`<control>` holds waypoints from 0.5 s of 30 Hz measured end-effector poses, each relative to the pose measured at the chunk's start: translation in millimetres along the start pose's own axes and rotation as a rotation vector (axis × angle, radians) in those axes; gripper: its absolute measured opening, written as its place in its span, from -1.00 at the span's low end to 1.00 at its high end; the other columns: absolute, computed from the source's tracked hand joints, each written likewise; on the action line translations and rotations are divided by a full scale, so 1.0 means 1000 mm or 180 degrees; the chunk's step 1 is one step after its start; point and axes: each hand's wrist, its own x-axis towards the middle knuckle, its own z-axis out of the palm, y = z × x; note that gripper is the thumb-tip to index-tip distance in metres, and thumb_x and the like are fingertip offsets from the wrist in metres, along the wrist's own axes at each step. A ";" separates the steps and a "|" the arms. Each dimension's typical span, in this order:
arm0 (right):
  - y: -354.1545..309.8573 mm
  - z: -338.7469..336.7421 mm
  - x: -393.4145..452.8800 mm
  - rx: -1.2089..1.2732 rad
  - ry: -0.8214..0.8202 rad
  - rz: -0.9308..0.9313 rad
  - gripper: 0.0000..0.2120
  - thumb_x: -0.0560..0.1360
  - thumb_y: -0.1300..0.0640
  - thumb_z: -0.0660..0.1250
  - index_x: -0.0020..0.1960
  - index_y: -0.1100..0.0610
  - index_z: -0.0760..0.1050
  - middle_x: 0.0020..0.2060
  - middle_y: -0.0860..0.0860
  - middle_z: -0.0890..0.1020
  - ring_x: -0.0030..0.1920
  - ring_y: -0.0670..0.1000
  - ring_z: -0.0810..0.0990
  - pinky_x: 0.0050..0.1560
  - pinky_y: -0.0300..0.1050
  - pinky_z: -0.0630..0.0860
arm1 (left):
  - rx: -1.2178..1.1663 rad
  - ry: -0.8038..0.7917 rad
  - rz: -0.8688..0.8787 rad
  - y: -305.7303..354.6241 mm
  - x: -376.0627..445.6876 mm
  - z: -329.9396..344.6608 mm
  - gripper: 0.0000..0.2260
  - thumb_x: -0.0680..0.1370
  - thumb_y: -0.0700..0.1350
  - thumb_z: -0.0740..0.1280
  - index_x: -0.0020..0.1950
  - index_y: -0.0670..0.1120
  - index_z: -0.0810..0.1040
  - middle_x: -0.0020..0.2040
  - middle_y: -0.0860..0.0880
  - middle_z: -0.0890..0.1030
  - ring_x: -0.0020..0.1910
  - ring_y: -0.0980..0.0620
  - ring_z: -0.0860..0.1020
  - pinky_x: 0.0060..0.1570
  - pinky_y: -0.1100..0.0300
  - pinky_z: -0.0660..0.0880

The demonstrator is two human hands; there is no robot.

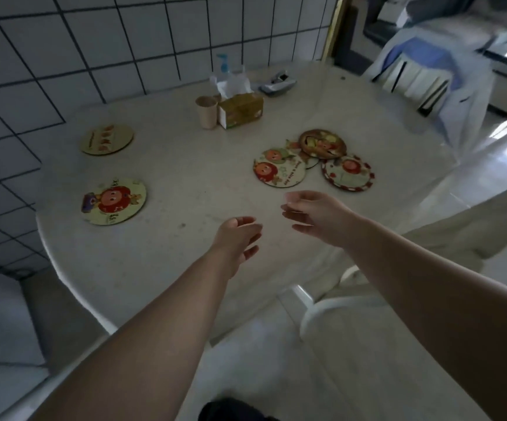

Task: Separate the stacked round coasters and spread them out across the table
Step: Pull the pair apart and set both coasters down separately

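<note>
While both hands hang empty over the counter (185,165), I'd judge the work to be at the reach: a coaster is about to be picked and none is taken yet. Far to the left lie two singles, well apart from each other and from the hands: the pale coaster (108,139) by the tiled wall and, nearer, the cartoon coaster (114,201). Next comes the left hand (238,241), forearm stretched forward, palm turned inward, fingers loosely curled, its grip released on nothing. Just beside it and a little further out, the right hand (316,217) hovers with fingers half curled toward the left, its grip likewise released. Beyond that hand, near but not touched, sits a close-packed cluster: the front coaster (279,168), the brown coaster (322,143) behind it, and the red-rimmed coaster (348,173) to the right. The front coaster looks the likeliest pick. It lies flat, so the next move calls for the right hand to go forward and down and work a fingertip under its rim, or first slide it clear of its neighbours.
</note>
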 end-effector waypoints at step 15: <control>-0.022 -0.067 0.135 -0.0368 0.0159 0.0376 -0.61 0.54 0.26 0.24 0.36 0.19 0.37 0.37 0.14 0.44 0.34 0.10 0.43 0.38 0.09 0.34 | 0.0108 0.0427 0.0026 0.037 0.118 0.048 -0.80 0.51 -0.23 0.35 0.12 -0.10 0.47 0.05 -0.08 0.56 0.07 0.02 0.53 0.01 0.11 0.51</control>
